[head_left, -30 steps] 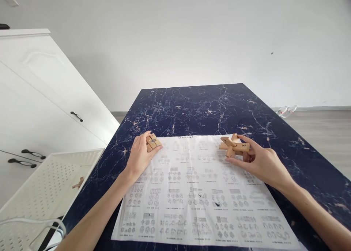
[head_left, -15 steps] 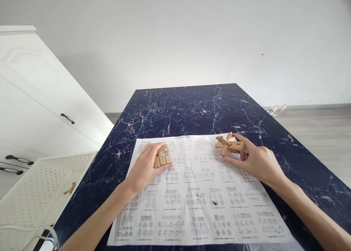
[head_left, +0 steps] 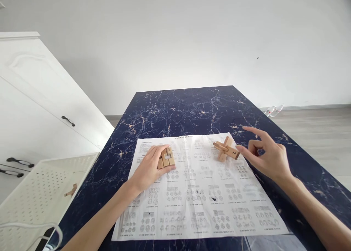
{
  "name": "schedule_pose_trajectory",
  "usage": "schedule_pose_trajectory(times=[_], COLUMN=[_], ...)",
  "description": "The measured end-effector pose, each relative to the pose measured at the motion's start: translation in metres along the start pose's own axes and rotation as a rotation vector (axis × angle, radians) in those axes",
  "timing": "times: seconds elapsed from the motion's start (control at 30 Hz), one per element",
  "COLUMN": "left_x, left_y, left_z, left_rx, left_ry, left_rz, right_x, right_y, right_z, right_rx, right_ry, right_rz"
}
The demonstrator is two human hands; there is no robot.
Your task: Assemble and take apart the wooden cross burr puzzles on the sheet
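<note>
My left hand point(head_left: 149, 166) is closed around a blocky wooden puzzle point(head_left: 166, 159), fingers at its top and thumb along its near side, over the left part of a printed instruction sheet point(head_left: 197, 210). A second wooden puzzle point(head_left: 225, 149), made of crossed numbered bars, rests on the sheet's upper right. One bar shows a "2". Just right of it is my right hand point(head_left: 264, 152), its thumb and index finger spread apart with nothing between them. The thumb tip is close to the numbered bar; I cannot tell whether they touch.
The sheet lies on a dark blue marbled table point(head_left: 181, 112). At left, a white perforated basket point(head_left: 33, 192) holds a small wooden piece point(head_left: 71, 190), with a white cable point(head_left: 33, 226) near it. A white cabinet point(head_left: 49, 94) stands beyond. Clear plastic bottles point(head_left: 274, 110) are at the right.
My right hand has let go of the crossed-bar puzzle and drawn back to the right, fingers opening. That puzzle now lies on the sheet. My left hand keeps its hold on the blocky puzzle.
</note>
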State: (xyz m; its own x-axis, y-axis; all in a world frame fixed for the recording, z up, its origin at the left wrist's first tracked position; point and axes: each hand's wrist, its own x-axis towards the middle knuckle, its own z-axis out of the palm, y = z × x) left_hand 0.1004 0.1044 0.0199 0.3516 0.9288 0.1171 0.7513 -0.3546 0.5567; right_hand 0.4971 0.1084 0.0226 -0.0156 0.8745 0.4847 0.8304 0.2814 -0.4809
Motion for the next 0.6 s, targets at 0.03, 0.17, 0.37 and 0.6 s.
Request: schedule_pose_trajectory(times=[0.03,0.17,0.37,0.6], left_x=[0.000,0.000,0.001,0.002], left_y=[0.000,0.002,0.005,-0.008], left_z=[0.000,-0.001,-0.005,-0.017], left_rx=[-0.003,-0.016,0.020,0.114], left_ry=[-0.008,-0.036,-0.069,-0.088], left_rz=[-0.006,-0.039,-0.043,0.068], right_x=[0.000,0.001,-0.004,-0.015], right_y=[-0.004,-0.031,-0.092,-0.114], right_z=[-0.003,-0.002,0.037,0.078], right_rx=[0.010,0.159,0.267,0.314], right_ry=[0.044,0.073,-0.305,-0.427], right_rz=[-0.036,-0.369,-0.474,-0.417])
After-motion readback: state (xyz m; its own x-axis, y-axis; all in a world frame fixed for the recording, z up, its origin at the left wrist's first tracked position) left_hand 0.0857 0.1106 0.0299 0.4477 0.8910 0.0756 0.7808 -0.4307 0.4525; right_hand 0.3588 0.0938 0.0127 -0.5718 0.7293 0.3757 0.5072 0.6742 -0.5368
